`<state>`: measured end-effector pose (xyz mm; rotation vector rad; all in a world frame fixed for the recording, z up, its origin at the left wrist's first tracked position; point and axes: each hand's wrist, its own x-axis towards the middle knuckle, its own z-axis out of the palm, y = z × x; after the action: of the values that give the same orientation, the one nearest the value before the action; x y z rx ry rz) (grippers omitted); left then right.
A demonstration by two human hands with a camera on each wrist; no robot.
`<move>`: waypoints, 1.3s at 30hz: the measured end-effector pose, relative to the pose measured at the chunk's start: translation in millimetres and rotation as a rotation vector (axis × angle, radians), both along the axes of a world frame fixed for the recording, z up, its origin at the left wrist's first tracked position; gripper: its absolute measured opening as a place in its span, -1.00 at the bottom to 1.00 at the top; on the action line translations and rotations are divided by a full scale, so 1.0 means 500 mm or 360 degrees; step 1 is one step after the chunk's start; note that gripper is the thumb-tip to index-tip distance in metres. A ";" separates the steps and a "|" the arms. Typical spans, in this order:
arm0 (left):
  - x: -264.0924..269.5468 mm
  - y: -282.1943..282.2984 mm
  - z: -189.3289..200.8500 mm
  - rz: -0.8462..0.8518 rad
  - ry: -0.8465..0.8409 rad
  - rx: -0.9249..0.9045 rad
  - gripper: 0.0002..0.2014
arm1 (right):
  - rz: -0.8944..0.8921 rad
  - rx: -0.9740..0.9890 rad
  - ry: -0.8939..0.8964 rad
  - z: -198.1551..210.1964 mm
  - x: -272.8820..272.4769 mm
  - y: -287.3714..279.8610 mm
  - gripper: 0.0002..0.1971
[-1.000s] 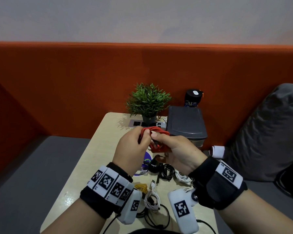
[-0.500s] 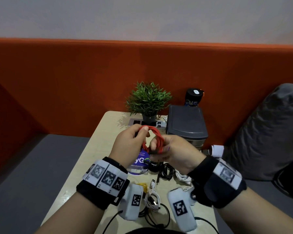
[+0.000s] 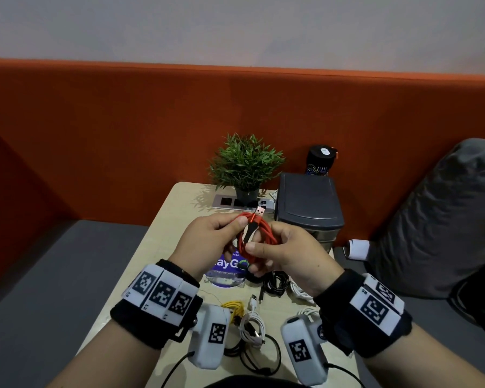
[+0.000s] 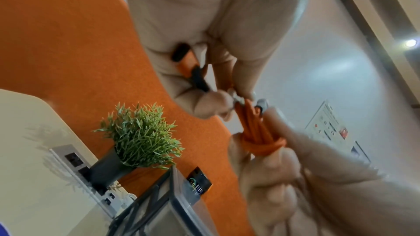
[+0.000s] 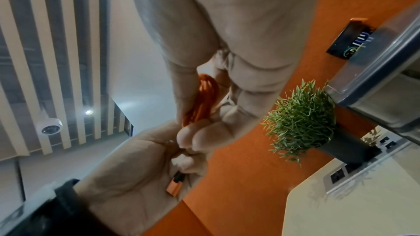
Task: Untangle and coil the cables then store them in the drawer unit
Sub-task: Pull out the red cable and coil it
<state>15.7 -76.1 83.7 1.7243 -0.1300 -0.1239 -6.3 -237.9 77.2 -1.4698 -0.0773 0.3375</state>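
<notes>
A coiled red cable is held in the air above the table between both hands. My left hand pinches its upper left side, and a USB plug sticks up from the top. My right hand grips the coil's lower right side, thumb across the strands. The left wrist view shows the red cable bundled between the fingers. In the right wrist view the red cable runs through my right hand, and an orange plug lies in the left palm. The grey drawer unit stands behind, drawers closed.
Black cables, white cables and a yellow cable lie on the beige table near me. A potted plant, a socket strip, a dark bottle and a round blue sticker are here too. A grey cushion lies right.
The hands turned the red coil and drew it together; the USB plug now sticks up at the top. Both hands dropped slightly toward me.
</notes>
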 end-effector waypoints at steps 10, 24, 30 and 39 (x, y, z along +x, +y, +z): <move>-0.015 0.058 0.011 -0.0347 0.0390 -0.0613 -0.67 | 0.0100 0.0180 0.0113 0.009 -0.009 -0.009 -0.82; -0.042 0.043 -0.019 -0.0885 0.0362 -0.1352 -0.13 | 0.0254 0.0437 0.0193 0.034 -0.022 0.003 -0.62; -0.038 0.056 -0.010 -0.0910 0.0352 -0.1139 -0.05 | 0.0183 0.0417 0.0173 0.038 -0.026 0.000 -0.89; -0.025 0.041 0.000 -0.0659 0.0077 -0.0747 -0.22 | 0.0083 0.0297 0.0129 0.023 -0.030 0.005 -0.87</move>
<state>3.2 -55.4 83.8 1.2069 -0.4448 -0.4071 -21.3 -235.3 88.7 -1.2698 -0.0797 0.4208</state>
